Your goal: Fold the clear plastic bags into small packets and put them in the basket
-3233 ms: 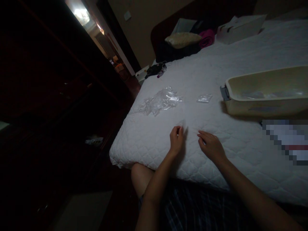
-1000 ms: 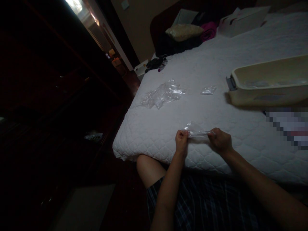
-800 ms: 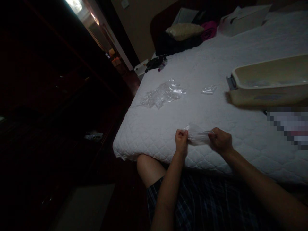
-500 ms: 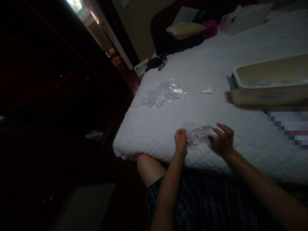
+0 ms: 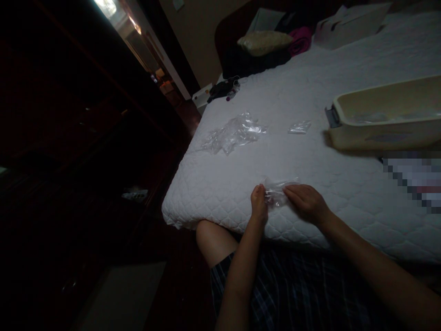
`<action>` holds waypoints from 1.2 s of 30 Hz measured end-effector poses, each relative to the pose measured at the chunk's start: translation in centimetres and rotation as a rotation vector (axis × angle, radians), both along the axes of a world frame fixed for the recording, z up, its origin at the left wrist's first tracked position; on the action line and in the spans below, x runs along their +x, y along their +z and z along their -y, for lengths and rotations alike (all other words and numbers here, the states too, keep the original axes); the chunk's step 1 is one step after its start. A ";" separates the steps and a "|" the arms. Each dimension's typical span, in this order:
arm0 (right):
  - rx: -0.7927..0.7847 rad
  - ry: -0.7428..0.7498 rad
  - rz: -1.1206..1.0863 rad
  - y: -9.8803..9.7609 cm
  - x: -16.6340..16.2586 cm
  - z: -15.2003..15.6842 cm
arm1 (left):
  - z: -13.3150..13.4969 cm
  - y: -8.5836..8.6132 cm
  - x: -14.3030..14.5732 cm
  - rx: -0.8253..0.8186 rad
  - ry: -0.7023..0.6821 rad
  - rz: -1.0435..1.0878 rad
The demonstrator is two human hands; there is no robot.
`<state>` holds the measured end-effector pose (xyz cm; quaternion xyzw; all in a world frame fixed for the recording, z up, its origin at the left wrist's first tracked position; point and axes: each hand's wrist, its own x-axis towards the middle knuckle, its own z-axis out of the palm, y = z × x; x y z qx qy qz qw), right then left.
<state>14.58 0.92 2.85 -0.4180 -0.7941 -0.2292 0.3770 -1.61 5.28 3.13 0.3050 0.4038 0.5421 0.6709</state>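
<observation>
A clear plastic bag (image 5: pixel 276 189) is stretched between my two hands, just over the near edge of the bed. My left hand (image 5: pixel 258 201) pinches its left end, fingers closed. On the other side, my right hand (image 5: pixel 308 201) has its fingers pressed together on the bag's right part. Farther back, a heap of crumpled clear plastic bags (image 5: pixel 234 133) lies on the white quilted mattress cover (image 5: pixel 213 193). One small folded clear bag (image 5: pixel 299 128) rests by itself to the right of the heap.
A cream plastic bin (image 5: pixel 375 138) with a grey latch stands at the right. A white box (image 5: pixel 351 27), a rolled magenta cloth (image 5: pixel 300 40) and a beige pillow (image 5: pixel 264 42) are at the bed's far end. Dark furniture fills the left side.
My right hand has closed from spread fingers onto the bag and moved slightly left. The left hand keeps its hold in nearly the same place.
</observation>
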 end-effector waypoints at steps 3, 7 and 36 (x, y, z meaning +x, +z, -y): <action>-0.036 -0.032 -0.074 -0.6 0.4 -0.1 | 0.0 -0.2 -0.1 0.052 0.005 0.005; -0.097 -0.131 -0.270 -0.5 0.5 -0.3 | -0.1 -0.5 -0.3 0.087 -0.046 -0.022; -0.986 -0.158 -1.786 6.6 -1.4 0.0 | 1.2 2.5 -2.3 0.061 -0.277 -0.100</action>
